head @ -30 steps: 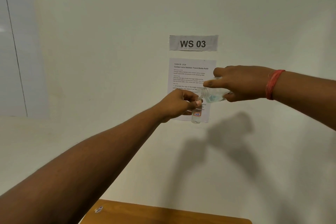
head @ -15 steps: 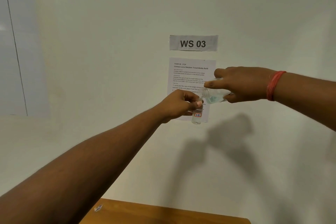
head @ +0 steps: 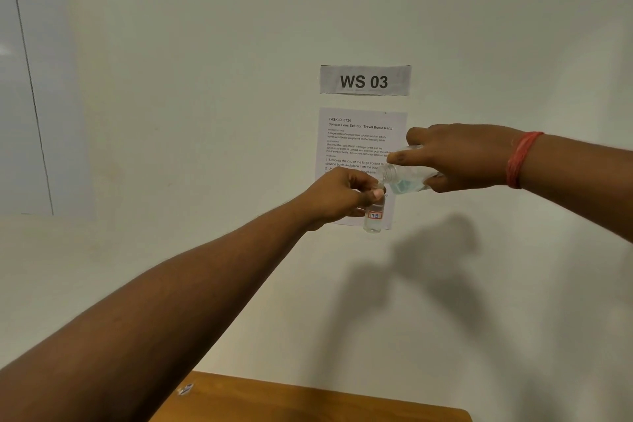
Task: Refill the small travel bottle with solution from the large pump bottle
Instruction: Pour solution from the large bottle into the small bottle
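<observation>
My left hand [head: 339,197] grips a small clear travel bottle [head: 373,219] upright in the air; a white sticker with red marks is on its side and clear liquid shows at its bottom. My right hand [head: 459,158] holds the large clear bottle [head: 404,178] tipped on its side, with no cap or pump on its threaded neck. The large bottle's open mouth sits right over the small bottle's top. Pale blue liquid lies in the large bottle's lower side. Both hands are raised in front of a white wall.
A wooden table [head: 308,401] edge shows at the bottom of the view, with a small object [head: 186,388] near its left corner. On the wall hang a "WS 03" sign [head: 365,80] and a printed task sheet [head: 356,144].
Both hands and the two bottles have sunk very slightly; the pour pose is otherwise the same.
</observation>
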### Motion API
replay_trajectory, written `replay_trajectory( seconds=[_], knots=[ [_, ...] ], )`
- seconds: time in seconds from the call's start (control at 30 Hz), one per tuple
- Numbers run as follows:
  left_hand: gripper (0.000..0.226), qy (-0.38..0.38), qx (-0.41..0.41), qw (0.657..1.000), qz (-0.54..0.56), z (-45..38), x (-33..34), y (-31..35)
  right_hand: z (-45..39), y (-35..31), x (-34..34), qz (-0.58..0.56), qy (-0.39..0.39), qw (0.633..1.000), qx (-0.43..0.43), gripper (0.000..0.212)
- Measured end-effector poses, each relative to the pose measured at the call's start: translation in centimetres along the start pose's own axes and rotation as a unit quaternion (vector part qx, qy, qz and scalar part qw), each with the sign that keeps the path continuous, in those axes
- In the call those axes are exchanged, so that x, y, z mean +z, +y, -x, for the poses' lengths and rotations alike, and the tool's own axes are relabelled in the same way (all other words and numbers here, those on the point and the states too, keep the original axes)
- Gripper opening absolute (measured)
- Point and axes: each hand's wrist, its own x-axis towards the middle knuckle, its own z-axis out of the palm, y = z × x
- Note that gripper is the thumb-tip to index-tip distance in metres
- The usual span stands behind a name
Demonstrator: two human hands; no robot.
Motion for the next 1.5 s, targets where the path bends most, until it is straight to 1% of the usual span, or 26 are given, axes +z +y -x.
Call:
replay_trajectory(
  seconds=[0.27,0.47,1.1,1.23,1.33,1.43,1.5],
  knots=[
    [0.018,0.001,0.001,1.0,-0.005,0.1,-0.1,0.2,0.0,0.0,-0.5,0.001,0.0,1.0,-0.003,0.072],
    [0.009,-0.001,0.002,1.0,-0.009,0.3,-0.2,0.3,0.1,-0.2,-0.7,0.004,-0.003,1.0,-0.004,0.073],
    [0.01,0.004,0.001,1.0,0.001,1.6,0.1,0.9,0.6,-0.3,-0.9,0.001,0.006,1.0,-0.013,0.073],
    [0.017,0.002,-0.001,1.0,-0.003,1.9,0.1,0.9,0.9,-0.4,-0.4,-0.03,0.005,1.0,-0.003,0.074],
    [0.02,0.003,-0.005,1.0,0.0,2.1,0.1,0.7,1.3,-0.8,0.4,-0.075,0.002,0.997,0.025,0.075],
    [0.021,0.006,-0.007,1.0,0.003,2.5,0.2,0.4,1.8,-1.7,1.6,-0.157,0.015,0.986,0.051,0.074],
    [0.021,0.007,-0.007,1.0,-0.001,2.7,0.3,0.2,2.3,-2.4,2.6,-0.225,0.034,0.972,0.061,0.073]
  ],
)
